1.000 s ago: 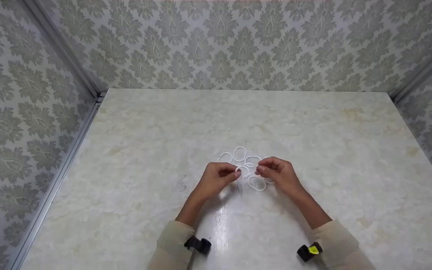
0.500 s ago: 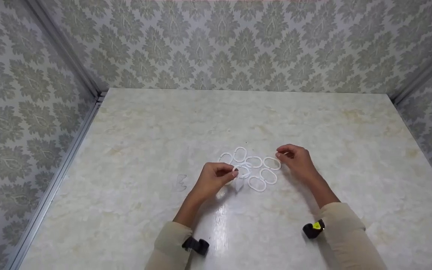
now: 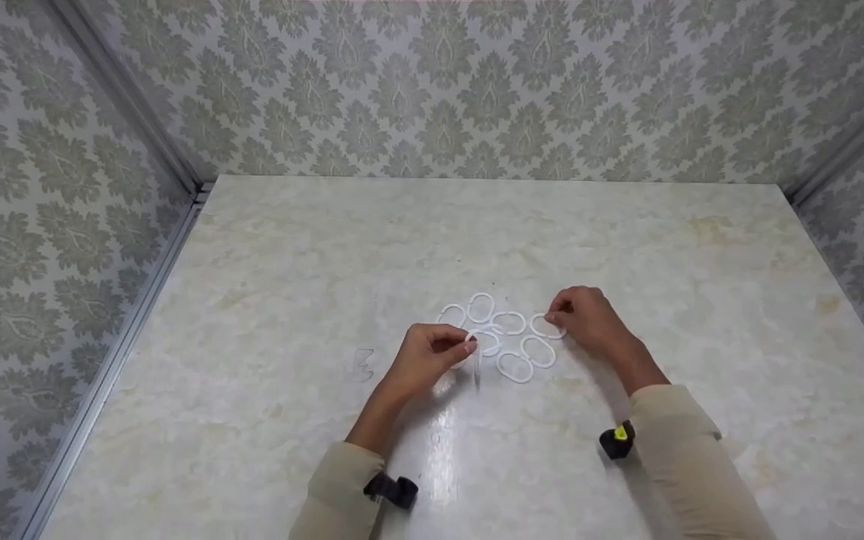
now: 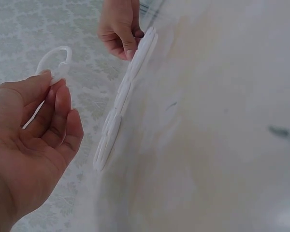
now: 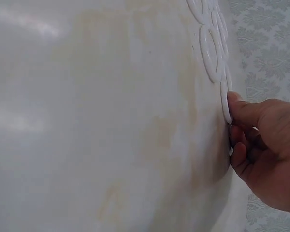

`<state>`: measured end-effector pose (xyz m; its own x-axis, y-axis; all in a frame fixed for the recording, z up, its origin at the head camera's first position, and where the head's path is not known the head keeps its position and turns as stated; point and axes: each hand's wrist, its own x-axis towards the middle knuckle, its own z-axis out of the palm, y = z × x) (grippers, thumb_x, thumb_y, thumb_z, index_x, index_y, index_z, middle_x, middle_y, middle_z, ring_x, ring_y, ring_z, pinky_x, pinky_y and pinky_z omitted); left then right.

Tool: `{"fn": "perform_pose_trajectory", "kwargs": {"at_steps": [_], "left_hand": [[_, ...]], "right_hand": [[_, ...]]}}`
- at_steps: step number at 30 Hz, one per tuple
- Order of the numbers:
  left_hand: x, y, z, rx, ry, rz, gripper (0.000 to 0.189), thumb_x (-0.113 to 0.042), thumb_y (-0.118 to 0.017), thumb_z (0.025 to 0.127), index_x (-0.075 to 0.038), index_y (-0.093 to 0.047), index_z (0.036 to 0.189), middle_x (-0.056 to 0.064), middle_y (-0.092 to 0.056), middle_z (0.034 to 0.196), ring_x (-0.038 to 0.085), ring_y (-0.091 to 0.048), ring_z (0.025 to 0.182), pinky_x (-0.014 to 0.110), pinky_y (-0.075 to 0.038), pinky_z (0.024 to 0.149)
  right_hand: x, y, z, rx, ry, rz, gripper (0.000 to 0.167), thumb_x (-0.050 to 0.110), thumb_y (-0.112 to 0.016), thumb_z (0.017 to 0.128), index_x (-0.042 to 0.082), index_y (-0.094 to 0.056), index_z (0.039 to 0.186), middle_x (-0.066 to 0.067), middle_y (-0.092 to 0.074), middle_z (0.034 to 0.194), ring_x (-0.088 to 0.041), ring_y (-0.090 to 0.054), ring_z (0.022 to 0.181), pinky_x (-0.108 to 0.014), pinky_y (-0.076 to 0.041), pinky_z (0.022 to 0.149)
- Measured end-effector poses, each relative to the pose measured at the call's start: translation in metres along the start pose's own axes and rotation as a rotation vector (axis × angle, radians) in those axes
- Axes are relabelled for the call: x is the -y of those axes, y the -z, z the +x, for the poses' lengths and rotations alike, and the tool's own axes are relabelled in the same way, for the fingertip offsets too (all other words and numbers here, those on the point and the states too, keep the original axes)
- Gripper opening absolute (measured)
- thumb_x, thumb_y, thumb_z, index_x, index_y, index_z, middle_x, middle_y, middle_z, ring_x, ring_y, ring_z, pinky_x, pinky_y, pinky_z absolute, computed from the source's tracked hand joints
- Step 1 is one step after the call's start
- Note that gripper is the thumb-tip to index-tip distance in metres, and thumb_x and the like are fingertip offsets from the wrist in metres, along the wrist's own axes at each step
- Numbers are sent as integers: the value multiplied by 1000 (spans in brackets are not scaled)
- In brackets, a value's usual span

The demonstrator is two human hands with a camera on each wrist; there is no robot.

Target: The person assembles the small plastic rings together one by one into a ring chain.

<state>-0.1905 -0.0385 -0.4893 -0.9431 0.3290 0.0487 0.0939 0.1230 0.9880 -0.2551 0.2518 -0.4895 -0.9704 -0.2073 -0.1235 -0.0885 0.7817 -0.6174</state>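
Observation:
My left hand (image 3: 430,358) pinches a white oval shower curtain ring (image 4: 53,49) between thumb and fingertips, raised above the table. A thin see-through piece (image 3: 477,369) hangs below that ring in the head view; its shape is hard to make out. To the right, the fingertips and thumb of my right hand (image 3: 591,321) pinch the edge of another white ring (image 5: 225,104), the rightmost of those lying on the table. Several more rings, such as a lower ring (image 3: 514,378), lie in a loose cluster between the hands, some partly overlapping.
A clear, thin, notched piece (image 3: 363,365) lies on the marbled table (image 3: 252,450) left of the left hand. Patterned wall panels (image 3: 439,90) stand behind and at both sides of the table. Dark cameras are strapped at both wrists.
My right hand has moved right from beside the left hand to the rightmost ring and now grips its edge. The left hand has stayed nearly still with its ring.

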Motion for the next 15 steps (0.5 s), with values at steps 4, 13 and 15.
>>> {"fn": "perform_pose_trajectory", "kwargs": {"at_steps": [4,13,15], "left_hand": [[0,1,0,-4,-2,10,16,-4,-72,92,8,-76,100,23,-76,96,0,-63,76,16,-52,72],[-1,-1,-1,7,-10,7,17,-5,-72,92,8,-76,102,23,-76,97,0,-63,76,16,-51,72],[-1,0,-1,11,-21,9,18,-5,-71,92,9,-75,102,25,-76,99,-1,-63,76,16,-51,71]], "right_hand": [[1,1,0,-6,9,1,8,10,-68,96,2,-70,94,-13,-68,91,-19,-55,83,-30,-44,74],[-4,-2,-6,-53,39,90,10,9,-64,99,0,-67,94,-12,-66,89,-17,-53,83,-30,-43,77],[-5,-2,-7,-67,39,103,10,9,-65,98,1,-68,94,-11,-67,89,-17,-53,83,-29,-44,77]]}}
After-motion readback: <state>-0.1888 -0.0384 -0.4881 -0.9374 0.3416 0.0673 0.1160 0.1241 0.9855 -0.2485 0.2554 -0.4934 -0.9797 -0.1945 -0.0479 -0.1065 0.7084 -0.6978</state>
